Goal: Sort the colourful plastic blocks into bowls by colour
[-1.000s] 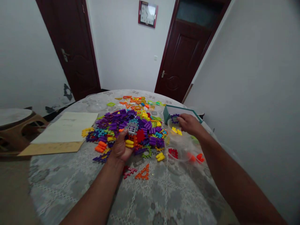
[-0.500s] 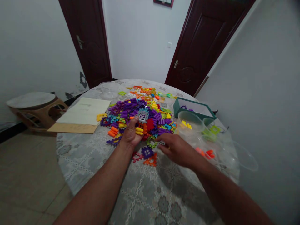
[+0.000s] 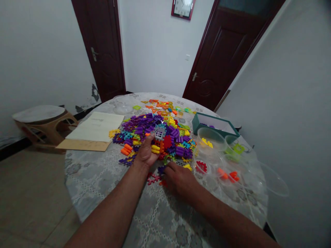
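Observation:
My left hand (image 3: pixel 146 154) is closed around a small built-up block model (image 3: pixel 159 140) with a white window piece on top and yellow, orange and red parts below, held just in front of a big pile of purple and mixed-colour interlocking blocks (image 3: pixel 152 130). My right hand (image 3: pixel 179 179) lies palm down on the tablecloth near me, fingers curled over loose pieces; a purple piece (image 3: pixel 161 169) and a red one (image 3: pixel 153 178) show at its fingertips. Whether it grips any of them is hidden.
The round table (image 3: pixel 103 179) has a lace cloth. Clear plastic bowls (image 3: pixel 210 137) holding sorted yellow, red, orange and green pieces stand at the right, with a teal box (image 3: pixel 216 124) behind. Cardboard and paper (image 3: pixel 93 132) lie at the left. A wooden stool (image 3: pixel 42 122) stands beyond.
My right hand came back from the bowls by the teal box to the near table edge and now rests over the loose pieces there. My left hand keeps holding the model.

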Action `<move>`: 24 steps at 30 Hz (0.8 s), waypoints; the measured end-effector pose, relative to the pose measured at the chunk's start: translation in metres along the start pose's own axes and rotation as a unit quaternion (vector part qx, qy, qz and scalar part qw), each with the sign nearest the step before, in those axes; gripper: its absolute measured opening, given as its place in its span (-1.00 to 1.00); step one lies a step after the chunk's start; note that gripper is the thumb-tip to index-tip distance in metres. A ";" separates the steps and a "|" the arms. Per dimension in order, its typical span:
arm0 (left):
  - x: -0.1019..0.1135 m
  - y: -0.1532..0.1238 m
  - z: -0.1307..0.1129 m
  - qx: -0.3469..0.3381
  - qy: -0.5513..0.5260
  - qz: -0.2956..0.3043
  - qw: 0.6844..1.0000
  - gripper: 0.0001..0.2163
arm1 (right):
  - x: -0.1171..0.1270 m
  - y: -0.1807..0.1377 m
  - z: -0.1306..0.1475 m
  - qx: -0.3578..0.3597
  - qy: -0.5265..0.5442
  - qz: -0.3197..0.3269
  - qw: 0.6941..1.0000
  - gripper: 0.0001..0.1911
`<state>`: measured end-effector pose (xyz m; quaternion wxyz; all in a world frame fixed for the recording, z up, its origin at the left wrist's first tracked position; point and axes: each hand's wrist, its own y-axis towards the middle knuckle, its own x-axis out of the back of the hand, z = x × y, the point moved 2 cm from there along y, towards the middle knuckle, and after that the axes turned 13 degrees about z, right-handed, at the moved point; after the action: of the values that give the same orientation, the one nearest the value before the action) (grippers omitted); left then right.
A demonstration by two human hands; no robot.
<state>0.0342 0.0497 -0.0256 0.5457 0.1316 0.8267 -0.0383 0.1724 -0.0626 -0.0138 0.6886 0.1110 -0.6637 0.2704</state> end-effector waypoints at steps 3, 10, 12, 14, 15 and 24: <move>0.000 0.000 0.000 0.000 0.001 0.002 1.000 -0.74 | 0.013 -0.009 -0.010 -0.009 0.064 -0.074 0.995 -0.86; -0.001 -0.001 0.005 0.013 0.024 0.011 1.000 -0.69 | 0.083 -0.019 -0.100 -0.061 0.207 -0.100 0.971 -0.72; -0.002 -0.001 0.006 0.017 0.033 0.013 0.999 -0.69 | 0.100 -0.011 -0.142 -0.139 0.252 -0.114 0.951 -0.71; -0.003 -0.002 0.008 0.020 0.042 0.013 0.999 -0.70 | 0.115 -0.003 -0.184 -0.218 0.263 -0.184 0.922 -0.72; -0.003 -0.002 0.008 0.023 0.048 0.012 0.999 -0.71 | 0.122 0.000 -0.202 -0.247 0.261 -0.227 0.905 -0.71; -0.008 -0.003 0.011 0.038 0.078 0.019 0.996 -0.73 | 0.123 -0.010 -0.184 -0.203 0.237 -0.344 0.886 -0.61</move>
<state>0.0462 0.0432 -0.0224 0.4745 0.1709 0.8621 -0.0492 0.3313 0.0507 0.0904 0.8829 0.1229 -0.4408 -0.1055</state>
